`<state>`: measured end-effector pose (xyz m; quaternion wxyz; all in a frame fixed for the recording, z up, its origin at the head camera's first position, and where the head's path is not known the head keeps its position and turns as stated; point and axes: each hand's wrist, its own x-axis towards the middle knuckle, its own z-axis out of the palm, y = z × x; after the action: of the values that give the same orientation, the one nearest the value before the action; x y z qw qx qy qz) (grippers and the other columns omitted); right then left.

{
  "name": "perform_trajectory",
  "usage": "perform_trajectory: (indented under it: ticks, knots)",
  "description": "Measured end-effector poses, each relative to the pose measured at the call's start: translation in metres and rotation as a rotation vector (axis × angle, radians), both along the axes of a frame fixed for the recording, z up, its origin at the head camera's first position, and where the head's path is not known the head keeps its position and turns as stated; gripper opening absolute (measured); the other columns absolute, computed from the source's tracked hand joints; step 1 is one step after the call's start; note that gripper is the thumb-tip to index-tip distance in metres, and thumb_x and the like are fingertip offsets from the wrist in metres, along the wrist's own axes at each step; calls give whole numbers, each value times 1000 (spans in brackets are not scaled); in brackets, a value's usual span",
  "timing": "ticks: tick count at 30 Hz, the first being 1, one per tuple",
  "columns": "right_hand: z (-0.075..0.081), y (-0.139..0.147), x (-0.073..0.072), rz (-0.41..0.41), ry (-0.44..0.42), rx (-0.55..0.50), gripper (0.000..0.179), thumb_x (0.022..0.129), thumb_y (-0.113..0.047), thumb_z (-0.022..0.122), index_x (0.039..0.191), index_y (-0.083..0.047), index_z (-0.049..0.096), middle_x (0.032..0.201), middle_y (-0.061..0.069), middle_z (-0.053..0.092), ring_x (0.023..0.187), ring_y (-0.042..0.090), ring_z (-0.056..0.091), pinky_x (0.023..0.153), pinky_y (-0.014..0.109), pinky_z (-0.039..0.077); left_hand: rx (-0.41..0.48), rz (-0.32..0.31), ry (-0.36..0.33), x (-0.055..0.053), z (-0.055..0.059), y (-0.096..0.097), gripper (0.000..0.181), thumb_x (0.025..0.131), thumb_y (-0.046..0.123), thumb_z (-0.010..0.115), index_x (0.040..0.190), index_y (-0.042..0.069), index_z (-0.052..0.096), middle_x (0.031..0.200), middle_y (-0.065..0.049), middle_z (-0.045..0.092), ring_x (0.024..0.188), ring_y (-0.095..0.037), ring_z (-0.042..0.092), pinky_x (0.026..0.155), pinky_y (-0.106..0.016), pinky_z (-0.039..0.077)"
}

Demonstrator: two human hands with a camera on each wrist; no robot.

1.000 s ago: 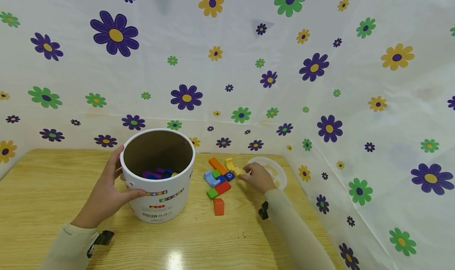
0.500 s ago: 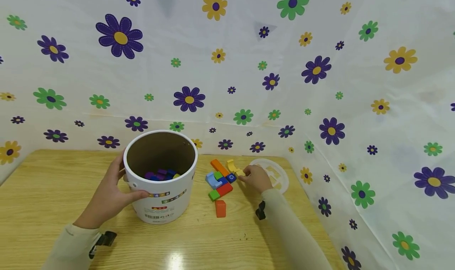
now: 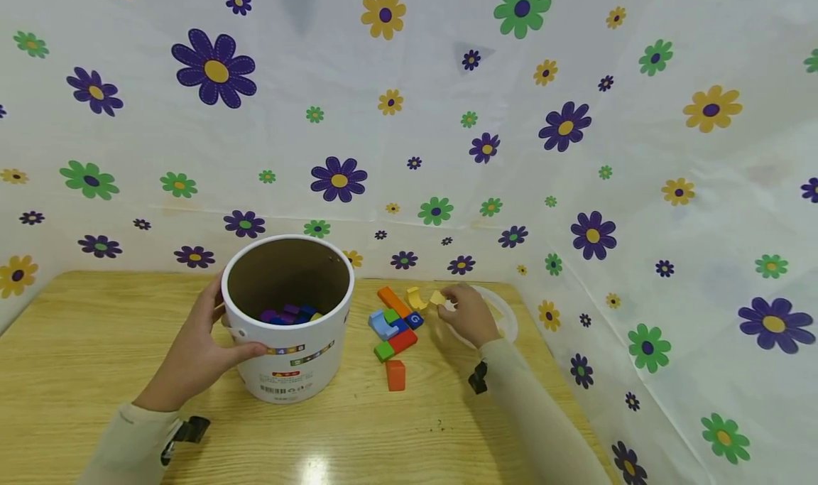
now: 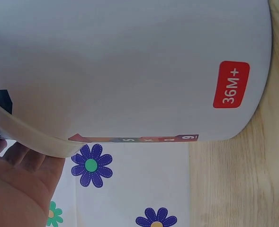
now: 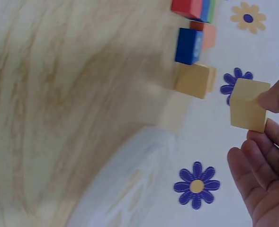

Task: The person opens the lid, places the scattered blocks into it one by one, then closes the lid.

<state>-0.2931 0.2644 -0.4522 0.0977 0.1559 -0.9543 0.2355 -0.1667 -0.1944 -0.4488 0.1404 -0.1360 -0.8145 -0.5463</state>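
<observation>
My left hand (image 3: 198, 346) holds the side of a white bucket (image 3: 300, 378), thumb across its printed front. In the left wrist view its fingers (image 4: 32, 163) lie along the rim, partly hidden. Purple, blue and yellow blocks (image 3: 290, 314) show inside the bucket. My right hand (image 3: 469, 313) pinches a small pale yellow block (image 5: 249, 104) between thumb and finger, raised off the table in the right wrist view. Just left of it stand a curved yellow block (image 3: 417, 299) and a blue block (image 3: 415, 320) marked G.
A group of blocks lies right of the bucket: orange (image 3: 393, 302), light blue (image 3: 383, 325), red (image 3: 402, 341) and green (image 3: 384, 351). An orange-red block (image 3: 396, 375) sits nearer me. A translucent white lid (image 3: 509, 322) lies under and beyond my right hand. Flowered cloth (image 3: 383, 151) encloses the table.
My right hand has taken hold of the pale yellow block and lifted it up and away from the curved yellow one. The left hand stays on the bucket.
</observation>
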Motion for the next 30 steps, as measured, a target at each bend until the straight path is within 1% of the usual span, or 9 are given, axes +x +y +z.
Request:
perform_trajectory:
  ticks: [3,5,9,11,13,18,24,30]
  knots:
    - [6,-2,1,20,34,-5,30,93,-15,74,120,-3,72,111,12,68,102,33,67,90,43,61,4,-5,2,0,0,0,123,75,19,96,166,35,15,165,-8,29,145,-46,32,108,-81,31]
    - [10,-4,3,40,74,-8,29,93,-14,74,120,-4,72,110,11,67,100,30,66,89,41,61,7,-8,3,0,1,0,123,75,18,95,166,36,15,165,-7,28,145,-46,32,109,-81,31]
    - [19,-10,8,95,205,8,27,92,-13,76,118,-5,73,108,11,67,95,24,63,84,38,61,2,-11,4,0,0,0,123,75,18,95,166,36,14,166,-8,27,146,-46,31,109,-80,31]
    - [23,-13,10,125,273,15,27,92,-13,77,117,-6,73,107,11,67,94,22,61,83,38,61,-1,-10,6,0,0,0,122,75,18,95,166,36,14,166,-8,27,146,-46,30,110,-80,31]
    - [27,-17,12,151,320,17,27,91,-13,78,117,-6,73,107,9,67,95,22,61,84,38,61,-2,-8,8,0,-1,0,122,75,18,95,166,37,14,166,-7,27,147,-45,30,110,-80,31]
    - [36,-29,17,208,382,14,29,90,-14,79,117,-6,72,108,7,67,96,21,61,86,37,62,5,-9,15,0,-2,0,122,75,18,95,165,37,16,166,-6,28,147,-43,30,111,-79,30]
    - [53,-43,24,265,454,-5,32,90,-12,80,120,-4,71,112,9,67,101,24,64,91,37,62,-3,-6,14,0,-2,-1,123,75,19,95,165,38,15,166,-5,27,147,-43,29,111,-79,30]
    - [69,-60,32,354,545,-27,35,89,-12,81,121,-3,72,114,10,67,106,26,63,94,38,61,-8,-3,15,0,-2,-1,123,75,20,96,165,40,14,167,-4,27,148,-43,29,111,-79,30]
